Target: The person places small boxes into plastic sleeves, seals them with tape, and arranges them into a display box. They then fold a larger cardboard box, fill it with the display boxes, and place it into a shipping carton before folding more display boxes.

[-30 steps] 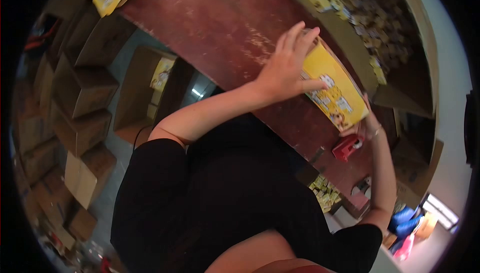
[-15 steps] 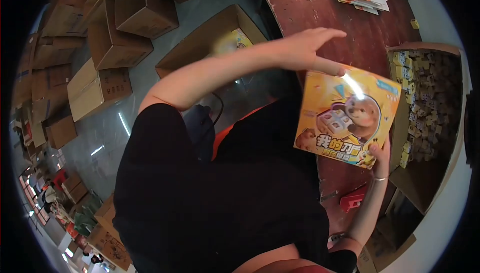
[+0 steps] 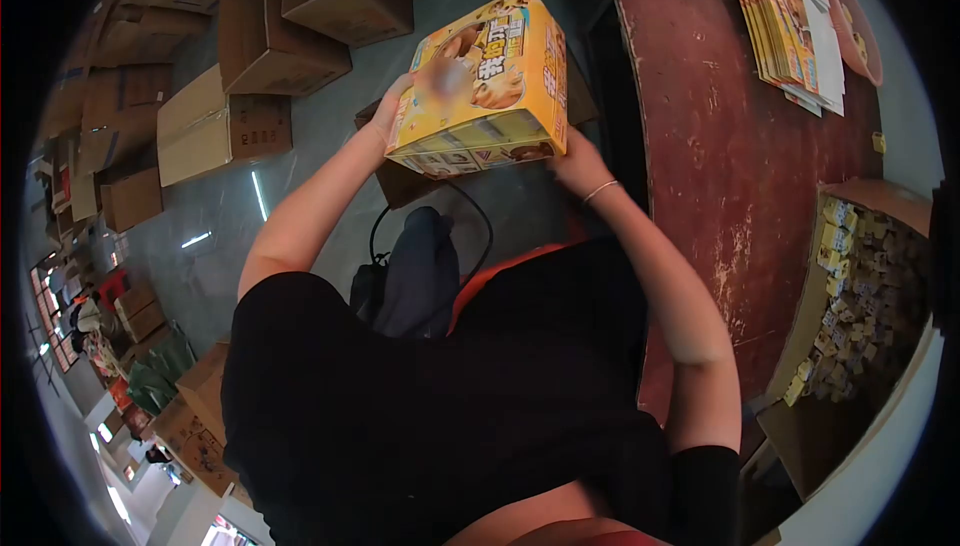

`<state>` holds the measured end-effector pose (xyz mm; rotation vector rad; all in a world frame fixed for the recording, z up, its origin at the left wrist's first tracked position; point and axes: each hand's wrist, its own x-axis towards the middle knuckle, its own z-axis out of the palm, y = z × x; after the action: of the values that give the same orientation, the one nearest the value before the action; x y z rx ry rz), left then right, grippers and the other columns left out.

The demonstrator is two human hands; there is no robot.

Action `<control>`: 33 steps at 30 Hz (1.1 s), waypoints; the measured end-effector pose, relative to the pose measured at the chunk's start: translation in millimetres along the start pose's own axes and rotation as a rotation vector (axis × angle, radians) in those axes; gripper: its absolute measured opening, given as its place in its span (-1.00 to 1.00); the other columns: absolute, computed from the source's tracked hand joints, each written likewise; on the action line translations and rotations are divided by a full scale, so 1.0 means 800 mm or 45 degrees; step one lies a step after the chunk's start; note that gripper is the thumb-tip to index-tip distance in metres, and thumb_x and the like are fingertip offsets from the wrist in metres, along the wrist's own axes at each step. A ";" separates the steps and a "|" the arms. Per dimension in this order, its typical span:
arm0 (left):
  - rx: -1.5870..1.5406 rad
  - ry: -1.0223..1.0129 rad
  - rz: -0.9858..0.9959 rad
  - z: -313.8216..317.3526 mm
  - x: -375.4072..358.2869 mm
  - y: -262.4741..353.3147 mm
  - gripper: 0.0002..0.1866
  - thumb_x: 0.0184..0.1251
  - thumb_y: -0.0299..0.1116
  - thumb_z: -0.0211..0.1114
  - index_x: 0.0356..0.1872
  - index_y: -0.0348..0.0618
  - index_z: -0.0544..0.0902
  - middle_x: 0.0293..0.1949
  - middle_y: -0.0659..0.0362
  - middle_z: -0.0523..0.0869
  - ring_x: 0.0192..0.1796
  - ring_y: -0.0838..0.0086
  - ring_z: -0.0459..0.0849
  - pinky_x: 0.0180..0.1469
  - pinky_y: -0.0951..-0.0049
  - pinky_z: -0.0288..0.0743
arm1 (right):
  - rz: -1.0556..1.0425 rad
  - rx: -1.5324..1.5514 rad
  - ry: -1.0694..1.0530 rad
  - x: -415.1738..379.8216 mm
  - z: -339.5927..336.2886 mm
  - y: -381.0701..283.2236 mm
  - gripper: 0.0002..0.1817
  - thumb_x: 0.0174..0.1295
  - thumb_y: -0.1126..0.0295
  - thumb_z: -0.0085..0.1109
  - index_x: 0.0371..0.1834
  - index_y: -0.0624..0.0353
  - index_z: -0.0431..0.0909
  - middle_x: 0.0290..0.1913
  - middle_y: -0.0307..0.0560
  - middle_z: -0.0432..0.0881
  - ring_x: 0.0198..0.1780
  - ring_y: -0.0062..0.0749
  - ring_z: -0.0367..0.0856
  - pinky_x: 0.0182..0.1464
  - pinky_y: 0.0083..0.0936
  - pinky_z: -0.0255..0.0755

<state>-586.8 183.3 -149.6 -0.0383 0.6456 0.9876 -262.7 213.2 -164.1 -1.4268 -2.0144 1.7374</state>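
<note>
A yellow printed box (image 3: 490,76) with a cartoon animal and large lettering is held tilted over the floor side, left of the red table. My left hand (image 3: 392,108) is closed on its left edge. At its lower right corner, my right hand (image 3: 583,164) grips it, the fingertips partly hidden by the box. Beneath it, an open cardboard carton (image 3: 402,184) shows only at its edges, so its contents are hidden.
The red table (image 3: 690,136) runs along the right, with a stack of flat yellow printed sheets (image 3: 770,31) and a pink basket (image 3: 858,31). A carton of small yellow-and-white pieces (image 3: 855,296) stands at far right. Empty cartons (image 3: 255,41) fill the left floor.
The yellow box has moved left from over the table to above the floor carton, and turned. My left hand, previously spread at its top edge, now grips its side. The right hand moved with it.
</note>
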 end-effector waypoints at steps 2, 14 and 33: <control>-0.072 0.104 -0.011 -0.023 0.007 -0.010 -0.41 0.33 -0.11 0.20 0.28 -0.24 0.40 0.16 -0.09 0.61 0.12 0.12 0.65 0.24 0.13 0.49 | -0.306 -0.296 0.096 0.005 0.047 0.016 -0.49 0.13 0.38 0.15 0.20 0.21 0.43 0.16 0.16 0.52 0.05 0.01 0.58 0.11 -0.21 0.53; 0.858 1.109 0.678 -0.077 0.020 -0.061 -0.14 0.00 -0.38 0.51 0.25 -0.30 0.11 0.02 -0.04 0.52 0.03 0.25 0.62 0.05 0.28 0.59 | -0.261 -0.705 -0.009 0.007 0.048 0.042 -0.28 -0.01 0.51 0.26 0.32 0.16 0.27 0.40 -0.02 0.19 0.38 -0.04 0.25 0.26 -0.19 0.42; 1.214 1.627 -0.289 -0.393 0.171 -0.175 0.03 0.11 -0.16 0.43 0.51 -0.08 -0.05 0.30 -0.25 0.39 0.35 -0.09 0.35 0.37 0.13 0.29 | -0.091 -0.766 -0.013 -0.013 0.059 0.052 -0.32 0.04 0.52 0.17 0.34 0.11 0.28 0.38 -0.13 0.22 0.35 -0.13 0.28 0.09 -0.24 0.53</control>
<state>-578.4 109.8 -512.5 0.1106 2.1771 0.2415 -263.0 168.4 -209.6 -1.4487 -2.6961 1.1509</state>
